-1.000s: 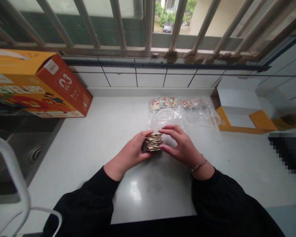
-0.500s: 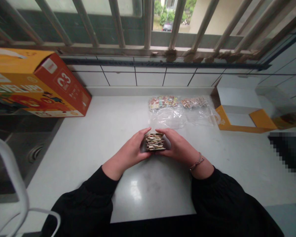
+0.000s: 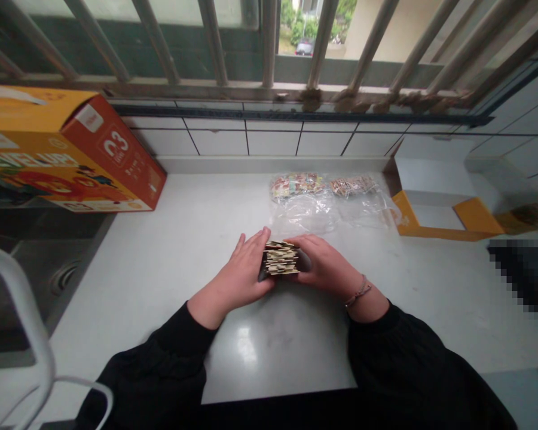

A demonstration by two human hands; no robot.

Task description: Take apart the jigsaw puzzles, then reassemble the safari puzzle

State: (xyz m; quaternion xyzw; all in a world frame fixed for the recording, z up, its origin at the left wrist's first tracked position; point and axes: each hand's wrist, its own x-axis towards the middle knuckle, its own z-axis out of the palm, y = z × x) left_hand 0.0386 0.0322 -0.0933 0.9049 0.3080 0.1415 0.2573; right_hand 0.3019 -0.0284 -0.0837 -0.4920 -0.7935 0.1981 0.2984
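A thick stack of thin cards [image 3: 282,258], edges facing up and unevenly aligned, sits between my two hands over the white counter. My left hand [image 3: 244,272] presses against the stack's left side, its fingers stretched fairly straight and its thumb near the lower corner. On the other side, my right hand [image 3: 325,260] curves around the stack with fingers at the far edge and thumb at the near one. The cards' faces are hidden. Beyond the hands lie two clear plastic bags, one with multicoloured pieces [image 3: 297,185] and one with reddish-brown pieces [image 3: 353,186].
A large orange and red box [image 3: 116,155] stands at the back left beside a dark sink [image 3: 72,257]. An opened yellow box with white inside [image 3: 434,215] is at the back right. Window bars [image 3: 269,48] rise behind the counter [image 3: 197,215]. A white curved tube [image 3: 31,316] crosses the lower left.
My left hand's fingers have straightened and tilted up along the stack's left side, where before they curled round it. My right hand stays almost in place. The stack has hardly moved.
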